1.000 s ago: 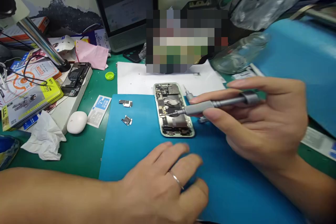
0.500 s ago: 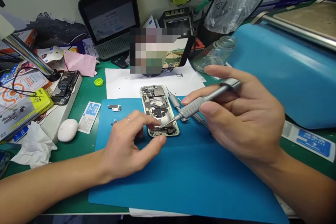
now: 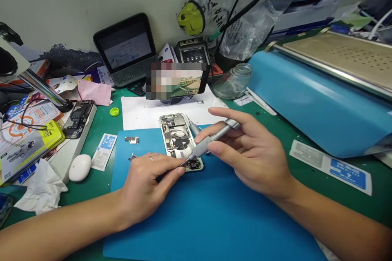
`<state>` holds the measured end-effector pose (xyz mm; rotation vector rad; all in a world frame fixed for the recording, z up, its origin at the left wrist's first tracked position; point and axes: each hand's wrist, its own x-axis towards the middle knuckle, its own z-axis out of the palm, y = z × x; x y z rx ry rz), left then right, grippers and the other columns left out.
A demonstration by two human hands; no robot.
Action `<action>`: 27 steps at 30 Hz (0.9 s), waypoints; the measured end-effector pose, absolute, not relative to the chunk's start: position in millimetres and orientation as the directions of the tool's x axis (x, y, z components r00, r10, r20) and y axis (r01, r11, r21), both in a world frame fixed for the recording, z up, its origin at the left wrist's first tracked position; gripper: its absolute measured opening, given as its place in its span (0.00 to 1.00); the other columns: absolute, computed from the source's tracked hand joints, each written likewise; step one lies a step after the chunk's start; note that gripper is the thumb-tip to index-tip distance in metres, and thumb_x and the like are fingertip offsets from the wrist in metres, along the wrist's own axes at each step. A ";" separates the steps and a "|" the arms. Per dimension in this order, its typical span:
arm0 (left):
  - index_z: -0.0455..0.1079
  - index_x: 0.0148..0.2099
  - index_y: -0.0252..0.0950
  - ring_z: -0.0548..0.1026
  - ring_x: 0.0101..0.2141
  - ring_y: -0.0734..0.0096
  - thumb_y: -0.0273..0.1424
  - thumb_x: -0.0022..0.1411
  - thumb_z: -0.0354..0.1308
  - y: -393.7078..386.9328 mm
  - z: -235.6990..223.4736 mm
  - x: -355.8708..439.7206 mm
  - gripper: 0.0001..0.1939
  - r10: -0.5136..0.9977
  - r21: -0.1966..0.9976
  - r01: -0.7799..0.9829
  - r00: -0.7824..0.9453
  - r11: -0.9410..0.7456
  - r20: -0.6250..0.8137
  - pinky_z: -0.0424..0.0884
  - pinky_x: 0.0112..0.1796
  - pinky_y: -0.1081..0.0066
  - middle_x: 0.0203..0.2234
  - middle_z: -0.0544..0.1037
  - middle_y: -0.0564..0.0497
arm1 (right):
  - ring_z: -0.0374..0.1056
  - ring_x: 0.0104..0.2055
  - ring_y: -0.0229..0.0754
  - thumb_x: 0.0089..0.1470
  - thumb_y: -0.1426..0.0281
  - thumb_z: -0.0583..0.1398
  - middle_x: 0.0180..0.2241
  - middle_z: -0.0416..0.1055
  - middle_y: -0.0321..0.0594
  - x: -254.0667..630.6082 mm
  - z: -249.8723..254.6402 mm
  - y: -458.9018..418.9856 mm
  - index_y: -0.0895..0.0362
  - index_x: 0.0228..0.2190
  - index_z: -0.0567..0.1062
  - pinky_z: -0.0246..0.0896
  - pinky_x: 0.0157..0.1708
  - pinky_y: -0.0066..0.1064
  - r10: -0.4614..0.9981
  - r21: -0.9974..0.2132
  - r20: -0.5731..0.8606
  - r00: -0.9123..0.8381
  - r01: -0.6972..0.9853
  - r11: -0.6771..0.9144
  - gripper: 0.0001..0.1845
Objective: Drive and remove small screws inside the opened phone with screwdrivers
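An opened smartphone [image 3: 179,138] lies on the blue mat [image 3: 196,220], its inner boards and round coil showing. My right hand [image 3: 257,151] grips a grey precision screwdriver [image 3: 208,142], which slants down to the left over the phone's lower end. The fingers of my left hand [image 3: 150,183] are pinched at the screwdriver's tip, beside the phone's lower left corner. Whether they hold the tip or a tiny part is hidden. Partly behind my right hand lies a second screwdriver [image 3: 193,127]. Small metal phone parts [image 3: 132,140] lie left of the phone.
Behind the mat, a white sheet [image 3: 137,112] lies under a propped-up phone [image 3: 199,79]. A glass jar [image 3: 234,81] lies tipped to the right. On the left are a white case [image 3: 80,167], crumpled tissue [image 3: 41,185] and another opened phone [image 3: 79,119].
My left thumb and index finger have closed together at the screwdriver's tip. My right hand has brought the screwdriver slightly left and lower over the phone. The camera view has shifted.
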<state>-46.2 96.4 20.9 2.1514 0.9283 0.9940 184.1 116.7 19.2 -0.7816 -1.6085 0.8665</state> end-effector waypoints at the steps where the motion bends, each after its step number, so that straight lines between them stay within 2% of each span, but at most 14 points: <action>1: 0.82 0.48 0.38 0.85 0.33 0.66 0.27 0.76 0.59 96.4 21.3 -46.2 0.09 0.788 0.738 0.348 0.475 -0.578 0.392 0.78 0.39 0.69 0.37 0.87 0.51 | 0.83 0.40 0.44 0.66 0.72 0.62 0.38 0.83 0.34 183.7 18.7 117.2 0.38 0.61 0.71 0.82 0.37 0.32 0.845 -0.854 0.501 -0.188 0.049 0.517 0.26; 5: 0.83 0.47 0.38 0.84 0.32 0.66 0.29 0.76 0.59 96.7 21.5 -46.3 0.10 0.807 0.751 0.365 0.462 -0.550 0.368 0.78 0.38 0.70 0.35 0.87 0.51 | 0.83 0.41 0.41 0.66 0.73 0.63 0.39 0.84 0.32 183.1 17.2 117.6 0.36 0.61 0.70 0.82 0.38 0.29 0.839 -0.850 0.510 -0.192 0.041 0.526 0.27; 11: 0.84 0.45 0.37 0.84 0.30 0.65 0.34 0.77 0.59 97.9 21.1 -46.0 0.12 0.823 0.762 0.380 0.455 -0.524 0.340 0.78 0.34 0.70 0.32 0.87 0.49 | 0.83 0.41 0.43 0.66 0.73 0.62 0.39 0.83 0.34 184.6 17.6 117.8 0.37 0.61 0.70 0.82 0.38 0.31 0.842 -0.852 0.502 -0.200 0.052 0.521 0.26; 18: 0.84 0.47 0.37 0.85 0.35 0.62 0.33 0.74 0.64 97.4 21.3 -46.3 0.08 0.833 0.776 0.380 0.452 -0.503 0.319 0.79 0.37 0.68 0.37 0.87 0.48 | 0.82 0.38 0.41 0.66 0.72 0.63 0.38 0.83 0.33 184.6 18.5 118.2 0.39 0.58 0.73 0.83 0.38 0.31 0.860 -0.873 0.482 -0.166 -0.015 0.487 0.23; 22: 0.84 0.46 0.38 0.86 0.34 0.62 0.32 0.74 0.62 97.0 20.6 -45.9 0.09 0.831 0.778 0.378 0.458 -0.503 0.315 0.80 0.38 0.68 0.37 0.87 0.49 | 0.83 0.37 0.43 0.65 0.72 0.64 0.38 0.83 0.34 183.8 18.0 117.1 0.43 0.58 0.73 0.84 0.37 0.32 0.869 -0.877 0.474 -0.142 0.009 0.480 0.22; 27: 0.84 0.45 0.38 0.86 0.35 0.62 0.32 0.75 0.62 97.0 20.7 -45.1 0.09 0.829 0.780 0.373 0.464 -0.503 0.313 0.80 0.38 0.68 0.38 0.88 0.49 | 0.82 0.37 0.44 0.65 0.69 0.64 0.38 0.83 0.34 182.9 17.9 115.6 0.42 0.57 0.73 0.85 0.37 0.36 0.874 -0.884 0.464 -0.146 -0.021 0.466 0.21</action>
